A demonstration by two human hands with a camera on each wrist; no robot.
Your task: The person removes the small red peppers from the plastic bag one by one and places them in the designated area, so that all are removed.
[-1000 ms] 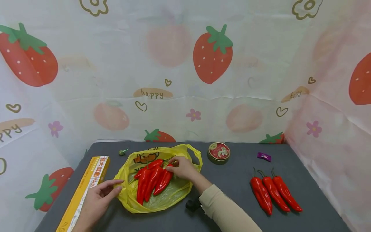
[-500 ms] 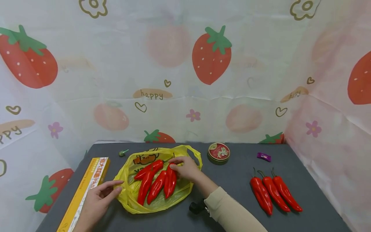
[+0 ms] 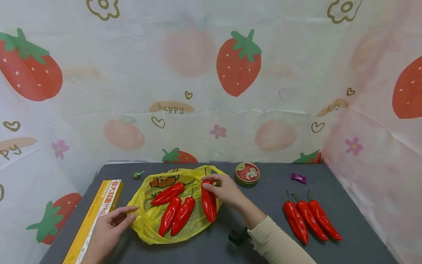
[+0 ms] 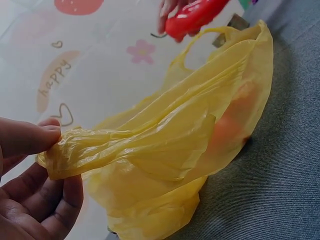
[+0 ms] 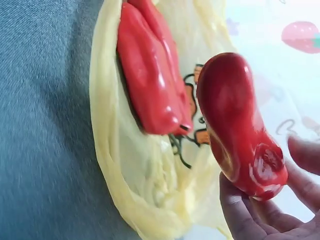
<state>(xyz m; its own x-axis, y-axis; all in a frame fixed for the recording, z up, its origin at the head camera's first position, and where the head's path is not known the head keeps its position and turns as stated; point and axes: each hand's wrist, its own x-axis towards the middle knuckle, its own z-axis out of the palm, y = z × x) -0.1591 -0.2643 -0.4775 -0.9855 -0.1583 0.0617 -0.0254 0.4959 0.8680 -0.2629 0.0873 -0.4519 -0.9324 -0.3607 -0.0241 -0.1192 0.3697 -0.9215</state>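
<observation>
My right hand (image 3: 227, 189) grips a long red pepper (image 3: 209, 201) above the crumpled yellow plastic bag (image 3: 148, 216); my left hand (image 3: 110, 229) pinches its edge, on the dark grey surface (image 3: 263, 209) before a strawberry-printed backdrop (image 3: 211, 84).

The head view looks forward and down from above the table (image 3: 257, 205), taking in everything. The left wrist view sits low, close beside the bag (image 4: 190, 145), facing across it. The right wrist view looks down at close range. All three share the bag (and a red pepper (image 5: 240, 130)).
</observation>
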